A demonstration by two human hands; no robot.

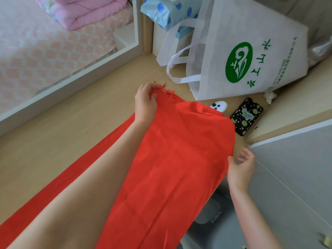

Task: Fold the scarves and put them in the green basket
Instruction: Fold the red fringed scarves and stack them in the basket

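While left hand (145, 102) grips the red scarf (179, 159) by its fringed end over the table (71, 133), right hand (241, 169) sits at the side edge, fingers (250, 156) apart, thumb touching cloth.

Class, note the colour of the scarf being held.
The scarf is plain red with fringe, clearest in the head view.

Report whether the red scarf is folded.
Not folded: the left hand lifts one fringed end of the scarf, which lies loose along the desk.
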